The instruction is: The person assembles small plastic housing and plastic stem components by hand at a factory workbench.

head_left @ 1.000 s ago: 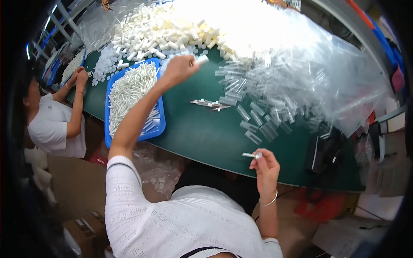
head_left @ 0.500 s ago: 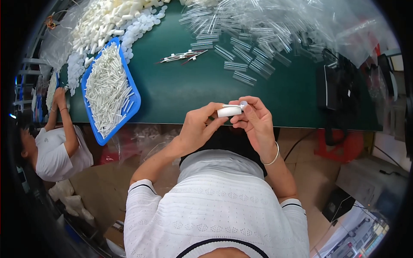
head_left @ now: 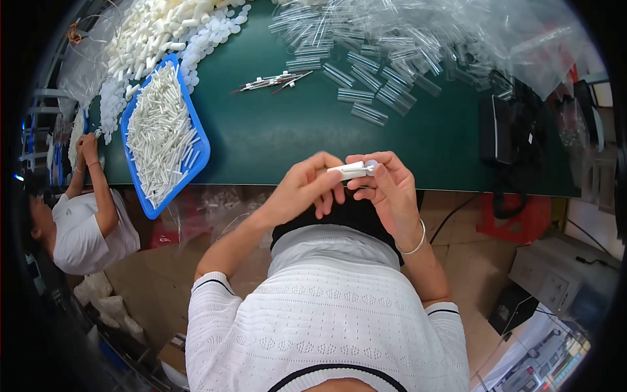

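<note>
Both hands meet just below the near edge of the green table (head_left: 274,144). The left hand (head_left: 304,189) and the right hand (head_left: 385,186) pinch a small white tube (head_left: 349,171) between their fingertips, one at each end. On the table, up and to the left of the tube, a blue tray (head_left: 199,153) holds white sticks. Clear plastic sleeves (head_left: 372,85) lie scattered across the table's far right side. A co-worker (head_left: 81,222) sits at the table's left end.
</note>
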`<state>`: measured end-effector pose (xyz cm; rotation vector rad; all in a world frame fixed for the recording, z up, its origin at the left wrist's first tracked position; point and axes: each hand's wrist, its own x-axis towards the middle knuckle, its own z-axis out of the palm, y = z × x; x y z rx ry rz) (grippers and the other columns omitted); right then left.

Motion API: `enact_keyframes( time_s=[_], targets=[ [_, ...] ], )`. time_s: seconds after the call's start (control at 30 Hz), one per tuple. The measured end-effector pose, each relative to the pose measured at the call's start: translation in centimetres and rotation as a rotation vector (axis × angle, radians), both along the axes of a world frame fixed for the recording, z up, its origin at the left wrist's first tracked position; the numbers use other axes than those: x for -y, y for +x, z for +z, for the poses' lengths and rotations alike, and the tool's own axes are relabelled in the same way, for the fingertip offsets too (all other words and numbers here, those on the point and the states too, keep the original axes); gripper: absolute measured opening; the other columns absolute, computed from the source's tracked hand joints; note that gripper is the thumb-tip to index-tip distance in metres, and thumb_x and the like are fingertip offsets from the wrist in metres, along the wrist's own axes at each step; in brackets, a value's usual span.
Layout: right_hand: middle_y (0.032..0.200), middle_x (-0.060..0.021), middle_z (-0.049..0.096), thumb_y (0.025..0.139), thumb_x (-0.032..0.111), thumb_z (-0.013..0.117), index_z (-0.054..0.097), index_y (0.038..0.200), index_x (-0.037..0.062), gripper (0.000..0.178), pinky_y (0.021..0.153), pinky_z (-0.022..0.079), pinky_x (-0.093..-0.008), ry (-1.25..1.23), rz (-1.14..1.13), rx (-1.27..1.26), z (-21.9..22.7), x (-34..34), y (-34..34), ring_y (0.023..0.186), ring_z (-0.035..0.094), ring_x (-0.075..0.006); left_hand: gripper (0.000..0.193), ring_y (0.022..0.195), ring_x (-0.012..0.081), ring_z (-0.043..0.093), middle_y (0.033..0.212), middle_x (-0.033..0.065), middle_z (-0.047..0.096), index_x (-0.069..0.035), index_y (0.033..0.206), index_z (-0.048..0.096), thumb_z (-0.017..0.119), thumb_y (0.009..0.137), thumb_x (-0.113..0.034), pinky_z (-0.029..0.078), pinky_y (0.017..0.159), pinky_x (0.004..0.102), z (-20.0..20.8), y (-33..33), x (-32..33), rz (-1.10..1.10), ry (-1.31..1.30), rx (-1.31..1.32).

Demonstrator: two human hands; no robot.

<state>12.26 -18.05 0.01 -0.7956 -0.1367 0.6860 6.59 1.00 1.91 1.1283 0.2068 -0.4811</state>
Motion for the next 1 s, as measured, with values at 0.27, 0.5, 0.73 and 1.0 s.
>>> enact_keyframes(
  time_s=[0.27, 0.5, 0.73, 1.0],
  targets=[
    [0.119, -0.0233, 0.061, 0.099, 0.018, 0.052, 0.055, 0.112, -0.0016, 0.023, 0.073, 0.060, -0.0299, -0.028, -0.031, -0.056, -0.1, 0.3, -0.2, 0.092, 0.069, -0.0227, 0.015, 0.065, 0.0107, 0.063, 0.080, 0.0078, 0.066, 0.001, 0.107, 0.060, 0.057, 0.092, 0.001, 0.052, 0.059, 0.0241, -0.4, -1.0, 0.4, 0.148, 0.684, 0.460],
    [0.118, -0.0232, 0.061, 0.097, 0.017, 0.056, 0.055, 0.111, -0.0023, 0.024, 0.077, 0.059, -0.0305, -0.140, 0.010, 0.099, 0.0, 0.7, -0.1, 0.094, 0.068, -0.0240, 0.014, 0.066, 0.0071, 0.062, 0.081, 0.0052, 0.067, 0.002, 0.108, 0.060, 0.054, 0.096, -0.002, 0.052, 0.061, 0.0208, 0.5, -0.6, -0.8, 0.032, 0.521, 0.278],
    [0.116, -0.0223, 0.063, 0.096, 0.018, 0.058, 0.056, 0.111, -0.0029, 0.025, 0.078, 0.059, -0.0303, -0.124, 0.009, 0.072, -0.3, 0.7, -0.1, 0.093, 0.068, -0.0234, 0.023, 0.070, 0.0119, 0.067, 0.083, 0.0077, 0.068, 0.000, 0.111, 0.061, 0.059, 0.089, 0.004, 0.053, 0.061, 0.0230, -0.4, -0.9, -0.2, 0.090, 0.918, 0.679],
    [0.113, -0.0190, 0.065, 0.094, 0.010, 0.061, 0.056, 0.109, -0.0038, 0.020, 0.081, 0.057, -0.0293, -0.155, 0.043, 0.145, -0.3, 0.9, 0.1, 0.095, 0.067, -0.0211, 0.024, 0.063, 0.0193, 0.066, 0.076, 0.0097, 0.066, -0.003, 0.108, 0.062, 0.064, 0.085, 0.002, 0.051, 0.056, 0.0286, -0.2, -0.4, -0.6, 0.027, 0.948, 0.698]
  ],
)
